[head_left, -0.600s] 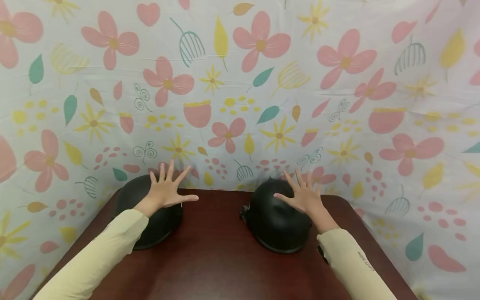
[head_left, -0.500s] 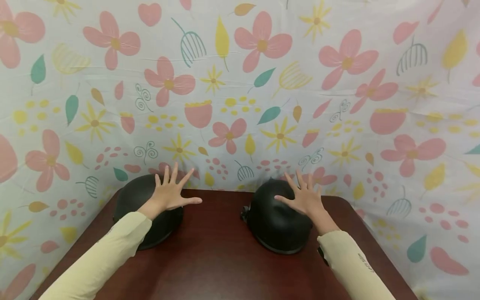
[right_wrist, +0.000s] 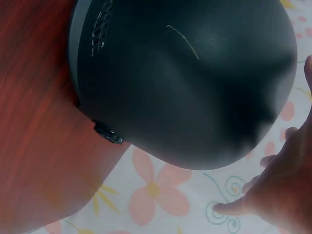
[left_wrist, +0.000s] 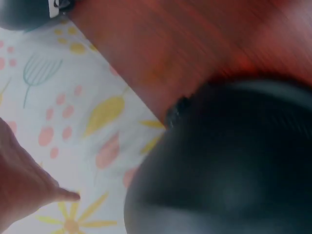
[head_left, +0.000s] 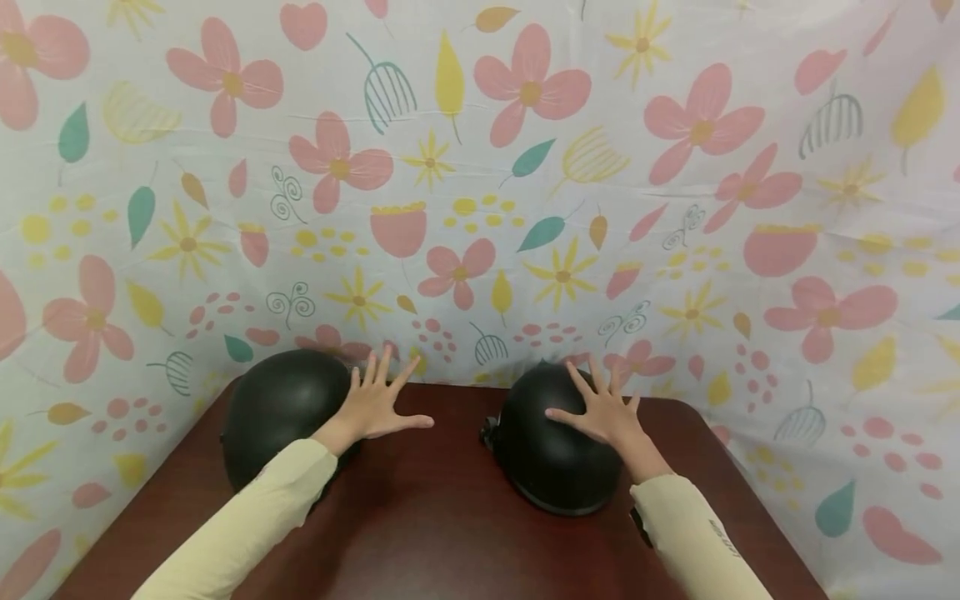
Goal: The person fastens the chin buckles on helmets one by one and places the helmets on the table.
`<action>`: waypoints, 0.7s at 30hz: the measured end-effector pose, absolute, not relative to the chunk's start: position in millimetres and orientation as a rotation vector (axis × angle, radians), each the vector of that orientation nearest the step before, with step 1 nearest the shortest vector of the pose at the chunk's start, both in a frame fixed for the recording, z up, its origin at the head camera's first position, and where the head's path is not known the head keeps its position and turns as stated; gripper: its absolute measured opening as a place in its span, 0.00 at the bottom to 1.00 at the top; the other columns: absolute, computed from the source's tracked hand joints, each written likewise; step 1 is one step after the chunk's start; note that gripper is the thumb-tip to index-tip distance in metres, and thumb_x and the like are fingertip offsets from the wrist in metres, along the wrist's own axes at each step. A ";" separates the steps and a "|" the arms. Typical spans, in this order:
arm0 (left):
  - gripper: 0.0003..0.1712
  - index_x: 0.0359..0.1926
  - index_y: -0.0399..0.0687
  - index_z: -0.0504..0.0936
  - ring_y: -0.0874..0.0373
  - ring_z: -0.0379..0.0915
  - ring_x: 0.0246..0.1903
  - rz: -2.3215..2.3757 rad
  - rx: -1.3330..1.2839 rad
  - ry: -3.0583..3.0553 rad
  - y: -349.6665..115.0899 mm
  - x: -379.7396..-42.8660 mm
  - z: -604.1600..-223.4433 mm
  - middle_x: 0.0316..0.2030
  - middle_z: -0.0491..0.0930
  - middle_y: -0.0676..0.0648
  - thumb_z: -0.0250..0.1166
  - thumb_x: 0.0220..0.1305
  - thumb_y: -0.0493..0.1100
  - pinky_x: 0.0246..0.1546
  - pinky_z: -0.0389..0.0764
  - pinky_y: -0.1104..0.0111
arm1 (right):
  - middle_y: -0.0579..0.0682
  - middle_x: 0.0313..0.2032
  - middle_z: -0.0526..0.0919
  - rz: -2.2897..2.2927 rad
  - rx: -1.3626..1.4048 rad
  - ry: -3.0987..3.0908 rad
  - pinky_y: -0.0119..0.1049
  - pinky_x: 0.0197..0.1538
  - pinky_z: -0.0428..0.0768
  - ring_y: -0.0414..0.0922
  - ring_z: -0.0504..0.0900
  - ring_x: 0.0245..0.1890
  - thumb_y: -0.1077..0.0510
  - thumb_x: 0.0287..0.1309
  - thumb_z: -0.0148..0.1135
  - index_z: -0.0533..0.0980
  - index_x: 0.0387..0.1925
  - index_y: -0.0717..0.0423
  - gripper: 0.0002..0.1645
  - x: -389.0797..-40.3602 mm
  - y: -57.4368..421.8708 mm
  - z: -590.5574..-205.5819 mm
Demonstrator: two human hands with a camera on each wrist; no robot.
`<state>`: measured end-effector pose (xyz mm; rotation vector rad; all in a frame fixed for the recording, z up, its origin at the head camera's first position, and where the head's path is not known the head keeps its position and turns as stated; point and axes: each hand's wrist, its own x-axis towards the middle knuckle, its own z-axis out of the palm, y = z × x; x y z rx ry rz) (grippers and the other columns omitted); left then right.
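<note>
From where I stand, two black helmets rest dome-up on a dark red-brown surface (head_left: pixel 442 508), and a person works over them with both arms stretched forward. I take the right helmet (head_left: pixel 551 458) as my mark. The left helmet (head_left: pixel 281 404) sits well apart to its left, and the surface runs beneath it and across the gap.

The right hand (head_left: pixel 606 412) hovers over the far right part of the right helmet. Its grip is spread, fingers and thumb stretched out and holding nothing; from the right wrist, it shows apart from the shell. The left hand (head_left: pixel 372 406) is to the left of the right helmet, in front of the left helmet's inner edge. Its grip is spread too, thumb pointing towards the right helmet, with nothing held.

A dark knob (right_wrist: pixel 108 132) juts from the right helmet's side, facing the left helmet. Slots (right_wrist: pixel 101 29) are cut near its rim, and a thin pale line (right_wrist: pixel 183 42) crosses its dome.

Pale yellow sleeves cover both forearms, the right sleeve (head_left: pixel 697 533) reaching in from the near right of the right helmet. Behind it hangs a white cloth (head_left: pixel 465 325) printed with pink flowers, yellow blooms and green leaves.
</note>
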<state>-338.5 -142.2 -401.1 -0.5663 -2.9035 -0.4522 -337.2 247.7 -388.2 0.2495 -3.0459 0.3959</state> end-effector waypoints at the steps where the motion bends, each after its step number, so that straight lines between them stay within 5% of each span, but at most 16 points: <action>1: 0.61 0.78 0.63 0.42 0.27 0.30 0.74 -0.494 -0.585 -2.912 -136.2 -339.0 -402.6 0.76 0.30 0.33 0.62 0.52 0.76 0.68 0.43 0.31 | 0.58 0.78 0.31 0.421 0.243 -3.059 0.83 0.60 0.39 0.71 0.29 0.74 0.20 0.51 0.55 0.39 0.78 0.37 0.63 -336.5 249.8 -389.4; 10: 0.60 0.78 0.66 0.40 0.30 0.29 0.75 -0.728 -0.682 -2.948 -91.5 -339.5 -428.7 0.77 0.28 0.35 0.63 0.53 0.74 0.71 0.43 0.35 | 0.71 0.75 0.33 0.713 0.225 -3.110 0.78 0.61 0.54 0.79 0.34 0.71 0.25 0.50 0.62 0.41 0.78 0.47 0.66 -334.9 262.7 -399.9; 21: 0.61 0.78 0.64 0.43 0.27 0.38 0.74 -0.884 -0.664 -2.934 -76.4 -337.7 -466.8 0.76 0.37 0.31 0.64 0.52 0.74 0.68 0.52 0.35 | 0.70 0.75 0.39 0.677 0.274 -3.058 0.77 0.60 0.58 0.78 0.43 0.71 0.23 0.49 0.61 0.45 0.78 0.46 0.65 -340.5 252.6 -399.7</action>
